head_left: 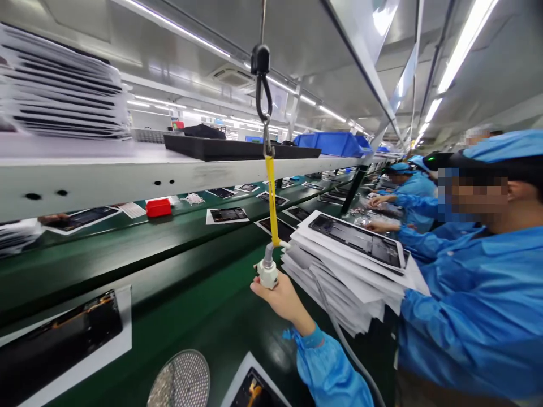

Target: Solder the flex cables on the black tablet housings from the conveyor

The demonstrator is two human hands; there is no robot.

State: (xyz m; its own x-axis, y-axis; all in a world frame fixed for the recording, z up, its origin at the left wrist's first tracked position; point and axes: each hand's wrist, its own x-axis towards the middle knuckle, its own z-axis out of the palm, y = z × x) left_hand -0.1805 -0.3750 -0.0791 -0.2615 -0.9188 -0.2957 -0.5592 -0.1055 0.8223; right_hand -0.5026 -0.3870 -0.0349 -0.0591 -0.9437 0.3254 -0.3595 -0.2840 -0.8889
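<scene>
Right hand (283, 298) near centre, closed round white tool (267, 275), thumb showing at its left, other fingers mostly hidden behind. Blue sleeve (333, 370) coming in from lower right. Left hand out of view, can't tell its state.

White tool held above green work surface (182, 316), roughly upright, just left of paper stack (335, 294). Hung from yellow strap (272, 198), then metal clip (266, 141) and black loop (263, 96) overhead. Lower end of tool covered by the hand. Grey cable (339, 334) running from beside the stack down to the bottom edge; seems to belong to the tool, but can't make out the join.

Sheets in the stack loose and uneven, dark panel (356, 240) face up on top. More panels on white sheets on the green: large one (72, 345) at left, cut by frame edge; smaller one (254, 393) at bottom, below the hand. Between those two, round perforated plate (180, 379), also cut off.

Across the green, under the shelf (106, 183): red box (158, 207), further panels. Up on the shelf: tall pile of dark panels and white sheets (63, 90) at left, black tray (237, 148) mid, blue bins (328, 143) farther along.

At right, co-worker (479, 305) in blue smock and cap, right beside the stack. More people in blue farther down the line.
</scene>
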